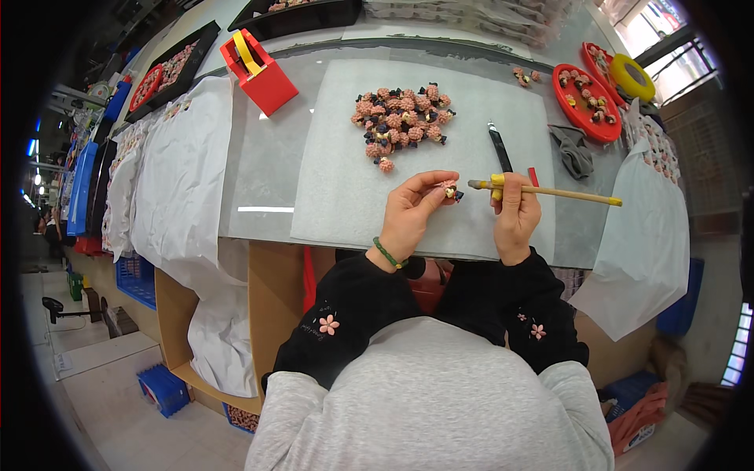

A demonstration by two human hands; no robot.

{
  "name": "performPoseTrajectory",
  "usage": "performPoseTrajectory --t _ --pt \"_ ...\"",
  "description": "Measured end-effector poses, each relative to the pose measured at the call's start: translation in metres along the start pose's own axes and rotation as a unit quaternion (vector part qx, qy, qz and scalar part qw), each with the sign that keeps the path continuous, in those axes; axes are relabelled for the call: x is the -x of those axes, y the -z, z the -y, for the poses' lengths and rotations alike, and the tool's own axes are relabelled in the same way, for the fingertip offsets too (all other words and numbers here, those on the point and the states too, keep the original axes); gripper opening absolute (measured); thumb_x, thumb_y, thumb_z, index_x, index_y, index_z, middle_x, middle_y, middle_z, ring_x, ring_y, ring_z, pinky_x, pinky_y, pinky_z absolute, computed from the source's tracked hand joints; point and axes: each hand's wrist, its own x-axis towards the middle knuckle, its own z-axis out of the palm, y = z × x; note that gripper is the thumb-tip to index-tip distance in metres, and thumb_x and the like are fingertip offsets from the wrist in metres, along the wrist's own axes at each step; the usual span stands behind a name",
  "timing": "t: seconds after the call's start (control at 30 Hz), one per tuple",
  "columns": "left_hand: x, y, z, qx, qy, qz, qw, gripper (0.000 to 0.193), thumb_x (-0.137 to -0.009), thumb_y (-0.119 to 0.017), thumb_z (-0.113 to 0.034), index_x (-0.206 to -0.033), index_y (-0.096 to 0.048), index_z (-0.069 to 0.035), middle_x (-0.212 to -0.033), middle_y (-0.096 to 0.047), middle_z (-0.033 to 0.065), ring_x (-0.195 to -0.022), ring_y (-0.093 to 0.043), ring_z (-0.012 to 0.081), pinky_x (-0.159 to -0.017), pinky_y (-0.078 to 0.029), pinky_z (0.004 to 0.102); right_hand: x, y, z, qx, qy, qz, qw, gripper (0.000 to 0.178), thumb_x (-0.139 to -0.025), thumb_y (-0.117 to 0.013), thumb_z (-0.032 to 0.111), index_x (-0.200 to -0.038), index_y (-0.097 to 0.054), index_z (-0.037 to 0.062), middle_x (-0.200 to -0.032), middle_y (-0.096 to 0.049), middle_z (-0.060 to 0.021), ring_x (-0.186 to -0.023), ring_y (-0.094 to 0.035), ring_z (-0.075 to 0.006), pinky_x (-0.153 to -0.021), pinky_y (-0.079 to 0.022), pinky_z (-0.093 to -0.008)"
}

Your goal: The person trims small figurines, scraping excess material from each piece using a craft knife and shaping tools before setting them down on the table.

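A grey table [263,184] is partly covered by a white foam sheet [330,188], on which pink figurines [404,118] are clustered. A red tape dispenser [269,86] is set to the left, a red tray [605,134] to the right; a blue crate [163,390] is seen on the floor. Nearer the person, a single figurine [450,190] is pinched between the left hand's [408,212] fingertips, while a brush [569,195] is gripped by the right hand [517,216], its tip held just beside, the hands kept apart
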Motion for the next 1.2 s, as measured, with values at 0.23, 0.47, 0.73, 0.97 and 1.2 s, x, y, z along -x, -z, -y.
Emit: performPoseTrajectory --t 0.23,0.47,0.73,0.97,1.2 --pt "0.003 -0.001 0.001 0.039 -0.002 0.016 0.999 0.039 -0.073 -0.06 0.005 -0.11 -0.046 0.002 -0.107 -0.05 0.0098 -0.09 -0.053 0.0138 -0.079 -0.045 0.0262 0.001 0.001 0.0 -0.001 0.024 0.004 1.0 0.026 -0.092 -0.039 0.022 -0.082 -0.051 0.0012 -0.065 -0.046 -0.0009 -0.053 -0.039 -0.0055 -0.046 -0.03 -0.018" --pt "0.002 -0.001 0.004 0.041 0.007 0.004 0.999 0.041 -0.067 -0.063 0.012 -0.103 -0.046 0.001 -0.095 -0.051 0.0081 -0.092 -0.053 0.0152 -0.078 -0.047 0.0259 0.001 0.001 0.003 -0.02 0.02 0.01 1.0 0.023 -0.091 -0.041 0.017 -0.081 -0.051 -0.0002 -0.066 -0.047 -0.0013 -0.054 -0.039 -0.0062 -0.049 -0.032 -0.0195" --pt "0.003 -0.003 -0.001 0.01 0.01 0.0 1.0 0.039 -0.07 -0.062 0.009 -0.105 -0.047 0.003 -0.103 -0.052 0.0112 -0.097 -0.052 0.0166 -0.083 -0.045 0.0283 -0.001 -0.001 0.009 0.001 0.004 0.009 1.0 0.026 -0.092 -0.037 0.021 -0.083 -0.052 0.0009 -0.065 -0.046 -0.0008 -0.053 -0.04 -0.006 -0.046 -0.03 -0.0182" --pt "0.003 -0.003 0.008 -0.002 -0.014 -0.009 1.0 0.04 -0.068 -0.065 0.009 -0.104 -0.05 0.003 -0.102 -0.054 0.0082 -0.09 -0.054 0.0125 -0.079 -0.047 0.0235 -0.004 -0.013 0.027 0.032 0.022 0.121 0.992 0.023 -0.091 -0.042 0.019 -0.083 -0.053 -0.0004 -0.064 -0.048 -0.002 -0.051 -0.04 -0.0064 -0.046 -0.031 -0.0193" --pt "0.001 -0.004 0.003 0.02 -0.002 -0.006 1.0 0.039 -0.068 -0.063 0.011 -0.104 -0.05 0.003 -0.102 -0.053 0.0085 -0.093 -0.053 0.014 -0.08 -0.047 0.025 -0.013 -0.002 0.03 0.166 0.003 0.042 0.985 0.022 -0.089 -0.046 0.017 -0.082 -0.055 -0.002 -0.065 -0.052 -0.0038 -0.053 -0.044 -0.0083 -0.047 -0.035 -0.0209"
